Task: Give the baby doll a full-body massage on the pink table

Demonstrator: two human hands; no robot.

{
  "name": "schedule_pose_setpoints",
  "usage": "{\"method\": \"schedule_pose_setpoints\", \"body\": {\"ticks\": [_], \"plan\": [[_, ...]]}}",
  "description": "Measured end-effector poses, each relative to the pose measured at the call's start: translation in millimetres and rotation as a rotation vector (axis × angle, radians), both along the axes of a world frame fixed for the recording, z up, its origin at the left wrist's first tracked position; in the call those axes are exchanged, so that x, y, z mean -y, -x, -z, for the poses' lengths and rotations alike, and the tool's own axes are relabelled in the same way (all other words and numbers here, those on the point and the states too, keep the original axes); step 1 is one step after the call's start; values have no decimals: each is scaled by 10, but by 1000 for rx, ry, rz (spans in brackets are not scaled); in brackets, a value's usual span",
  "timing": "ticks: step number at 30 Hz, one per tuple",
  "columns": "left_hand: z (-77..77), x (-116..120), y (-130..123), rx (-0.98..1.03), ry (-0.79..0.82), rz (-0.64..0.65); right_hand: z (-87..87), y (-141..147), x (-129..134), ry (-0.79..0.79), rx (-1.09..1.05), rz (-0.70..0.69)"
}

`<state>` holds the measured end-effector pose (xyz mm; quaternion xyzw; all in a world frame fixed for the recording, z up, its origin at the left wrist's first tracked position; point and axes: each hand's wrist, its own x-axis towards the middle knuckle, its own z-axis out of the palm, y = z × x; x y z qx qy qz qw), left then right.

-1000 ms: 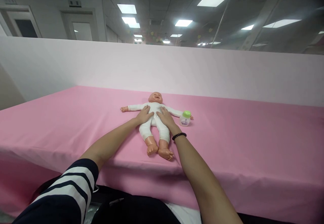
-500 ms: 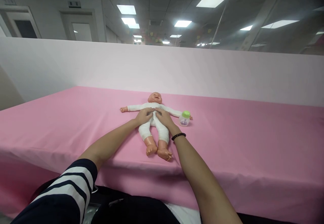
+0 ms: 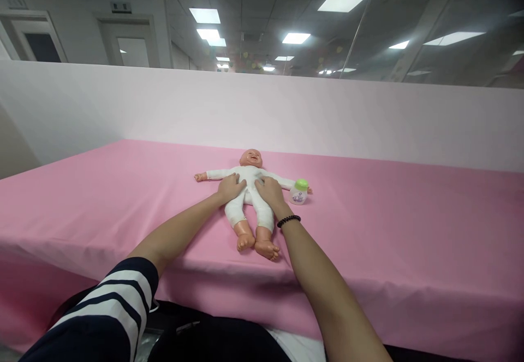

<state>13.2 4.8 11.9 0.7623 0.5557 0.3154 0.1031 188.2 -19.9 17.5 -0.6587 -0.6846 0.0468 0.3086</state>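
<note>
A baby doll (image 3: pixel 250 179) with a white cloth body lies on its back on the pink-covered table (image 3: pixel 368 225), head away from me, arms spread, feet towards me. My left hand (image 3: pixel 231 188) rests on the left side of its torso, thumb stretched towards the middle. On the right side of the torso lies my right hand (image 3: pixel 270 191), its thumb apart and a dark beaded bracelet (image 3: pixel 289 220) on the wrist. Neither hand holds anything. A small clear bottle with a green lid (image 3: pixel 298 193) stands by the doll's outstretched arm, right of my right hand.
Behind the table runs a low white wall (image 3: pixel 262 111), with glass above it that shows ceiling lights. Two doors are at the far left. The table's front edge is just beyond the doll's feet, close to my body.
My hands have moved apart, from fingertips nearly meeting at the middle of the doll's torso to its two sides. The doll and bottle look unmoved.
</note>
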Motion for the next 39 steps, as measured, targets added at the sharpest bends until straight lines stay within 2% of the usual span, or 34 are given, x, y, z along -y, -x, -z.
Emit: {"method": "schedule_pose_setpoints", "body": {"ticks": [2,5,8,11,15,19,23,26,30,33,36,39], "plan": [[-21,52,3,-22,-81,-7,-16,4,22,-46,52,78],[25,38,19,60,-175,96,-22,2,28,-108,90,82],[124,-64,36,212,-227,263,-10,-7,12,-167,44,-65],[201,-179,43,255,-216,441,22,-21,-29,-180,-41,-219],[231,-284,43,189,-144,522,83,-46,-121,-74,-109,-345],[218,-321,40,60,-77,476,129,-66,-191,96,-113,-313],[185,-277,24,-4,37,306,126,-64,-173,189,-117,-218],[156,-209,8,27,80,166,82,-47,-106,164,-104,-162],[122,-114,16,89,-27,62,15,-23,-13,25,-25,-13],[122,-74,35,120,-148,78,-3,-15,14,-73,11,35],[148,-76,50,152,-215,153,13,-17,-7,-153,-37,-105],[176,-111,58,189,-219,263,51,-35,-55,-132,-117,-248]]}}
